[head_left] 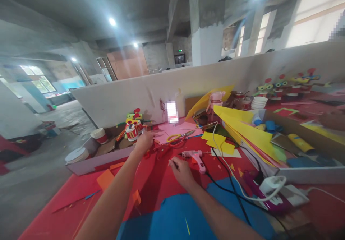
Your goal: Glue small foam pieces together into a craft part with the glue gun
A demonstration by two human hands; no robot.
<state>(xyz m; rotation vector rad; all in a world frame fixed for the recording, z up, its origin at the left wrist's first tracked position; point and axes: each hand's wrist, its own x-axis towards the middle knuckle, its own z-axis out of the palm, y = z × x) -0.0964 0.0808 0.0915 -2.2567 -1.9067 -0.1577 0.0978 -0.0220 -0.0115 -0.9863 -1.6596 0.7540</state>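
My left hand (145,142) reaches to the front edge of a low box (107,161), beside a paper-cup figure (132,133) with yellow eye rolls and red spiral arms. Its fingers are closed and partly hidden; red curly bits show just beside and under it, and I cannot make out what it grips. Lower on the red tabletop, my right hand (182,171) is half curled with thumb and index close together; nothing clear shows between them. A pink hot glue gun (198,160) lies just right of that hand. Scissors with yellow handles (179,136) lie beyond, on pink paper (164,130).
Blue sheets (167,218) cover the near table. Black and white cables run to a purple power strip (272,197) at right. A large box (309,173) holds paper rolls and yellow card. More cup figures (293,89) line the white partition (129,89). Orange scraps (106,179) lie left.
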